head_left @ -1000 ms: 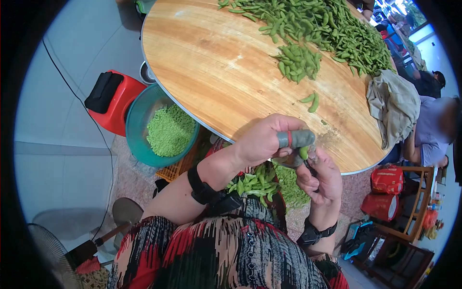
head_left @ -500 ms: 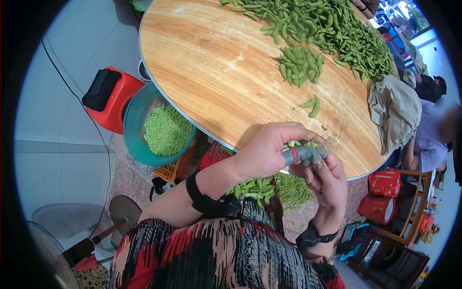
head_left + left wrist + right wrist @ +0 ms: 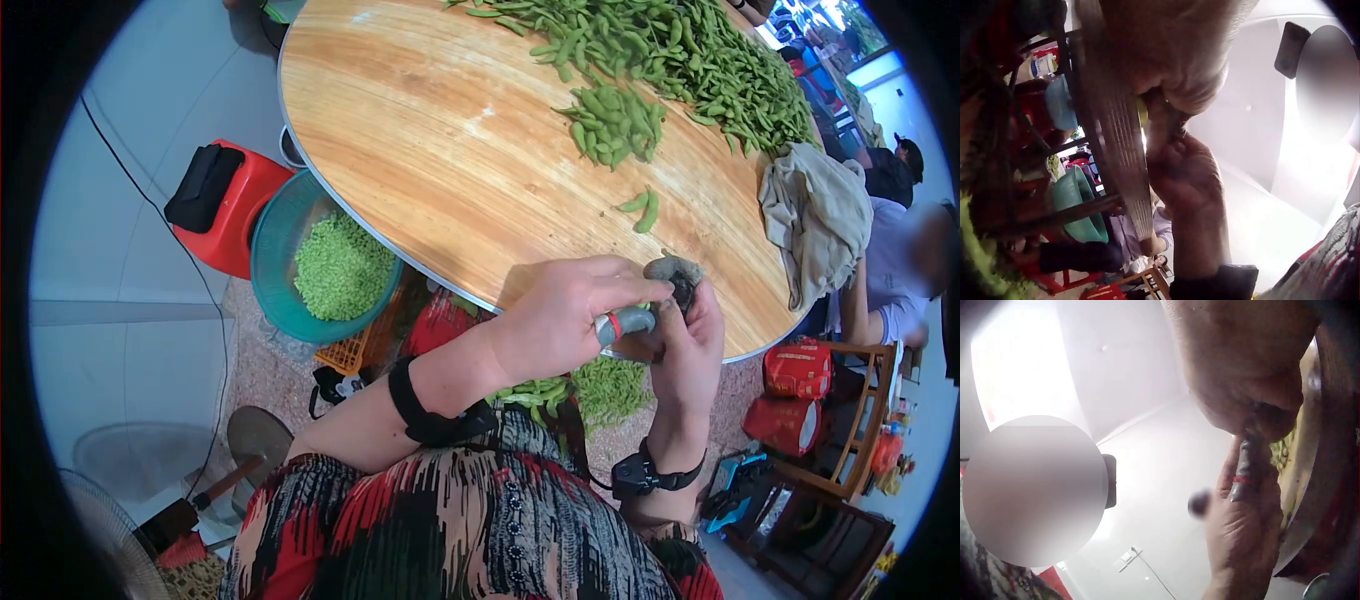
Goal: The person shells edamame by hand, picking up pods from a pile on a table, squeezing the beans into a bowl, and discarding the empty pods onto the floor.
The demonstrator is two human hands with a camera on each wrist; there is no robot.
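Pod [image 3: 1142, 114] is sitting pinched between both hands at the near rim of the wooden table [image 3: 430, 150], mostly hidden; left hand [image 3: 555, 325], thumb in a grey sleeve [image 3: 627, 322], is gripping it; right hand [image 3: 690, 345] is curling round it opposite; loose pods [image 3: 640, 60] are lying further back; teal basin [image 3: 272, 250] of shelled beans is standing below.

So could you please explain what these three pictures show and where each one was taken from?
No machine here: a person works with bare hands. The wide picture comes from a camera on the head, looking down; the two blurry ones come from a camera on each wrist. The left hand, with a grey finger guard, and the right hand meet at the edge of the round wooden table and pinch a green pod, mostly hidden. On the table lie a heap of pods and a cloth. Beside it, a teal basin holds shelled beans.
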